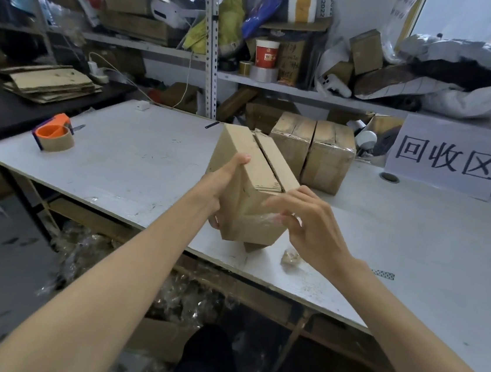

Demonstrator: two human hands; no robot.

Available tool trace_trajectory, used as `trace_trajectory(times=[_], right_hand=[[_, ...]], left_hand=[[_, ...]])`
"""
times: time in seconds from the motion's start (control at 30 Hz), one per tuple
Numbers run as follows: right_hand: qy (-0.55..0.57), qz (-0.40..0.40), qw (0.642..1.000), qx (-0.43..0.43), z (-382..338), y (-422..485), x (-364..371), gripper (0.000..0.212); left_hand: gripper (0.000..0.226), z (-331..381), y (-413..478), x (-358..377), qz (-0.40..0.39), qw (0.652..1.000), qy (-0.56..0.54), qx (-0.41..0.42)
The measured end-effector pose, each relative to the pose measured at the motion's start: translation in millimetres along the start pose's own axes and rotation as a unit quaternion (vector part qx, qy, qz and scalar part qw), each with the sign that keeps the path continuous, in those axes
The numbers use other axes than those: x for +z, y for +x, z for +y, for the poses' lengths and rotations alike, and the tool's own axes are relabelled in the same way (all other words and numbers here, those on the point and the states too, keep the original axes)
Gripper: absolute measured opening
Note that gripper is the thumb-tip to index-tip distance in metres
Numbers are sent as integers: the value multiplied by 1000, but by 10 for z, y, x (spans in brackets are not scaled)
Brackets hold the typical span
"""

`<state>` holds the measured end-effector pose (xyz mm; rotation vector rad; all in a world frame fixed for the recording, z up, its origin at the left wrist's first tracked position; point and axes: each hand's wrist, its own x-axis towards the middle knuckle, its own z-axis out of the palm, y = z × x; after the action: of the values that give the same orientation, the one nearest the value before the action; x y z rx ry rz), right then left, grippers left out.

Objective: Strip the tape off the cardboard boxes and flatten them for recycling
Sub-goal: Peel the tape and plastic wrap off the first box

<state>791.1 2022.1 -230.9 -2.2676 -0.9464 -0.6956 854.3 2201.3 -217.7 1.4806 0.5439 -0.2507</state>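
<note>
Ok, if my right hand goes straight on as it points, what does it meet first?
The cardboard box, at the crinkled clear tape on its near face; the fingertips may already touch it, depth unclear.

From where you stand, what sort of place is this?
Probably a packing storeroom's recycling corner: cluttered metal shelving, a stack of flattened cardboard at left, and a sign reading 回收区, recycling area.
</note>
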Motion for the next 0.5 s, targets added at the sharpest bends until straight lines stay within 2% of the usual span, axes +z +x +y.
trace_trajectory(times=[0.07, 0.13, 0.23, 0.3, 0.37, 0.43, 0.5], right_hand=[[23, -4, 999, 21, 22, -15, -27, 26], [64, 22, 995, 72, 76, -23, -90, 28], [63, 42, 990, 120, 108, -12, -134, 18], [32, 43, 988, 144, 106, -16, -86, 12], [14, 27, 984, 174, 133, -27, -43, 24], [3, 19, 985, 171, 161, -30, -19, 24], [-3, 28, 987, 155, 188, -23, -6, 22]], left_hand=[[75, -2, 11, -46, -20, 1000, 7, -14], [78, -7, 22, -97, -41, 999, 15, -26], [84, -38, 15, -94, -63, 997, 40, -16], [79, -81, 3, -32, -60, 997, 45, 21], [74, -107, 8, 47, -27, 995, 49, 81], [86, -119, 33, 117, 5, 984, 98, 149], [103, -137, 31, 210, 1, 968, 165, 191]])
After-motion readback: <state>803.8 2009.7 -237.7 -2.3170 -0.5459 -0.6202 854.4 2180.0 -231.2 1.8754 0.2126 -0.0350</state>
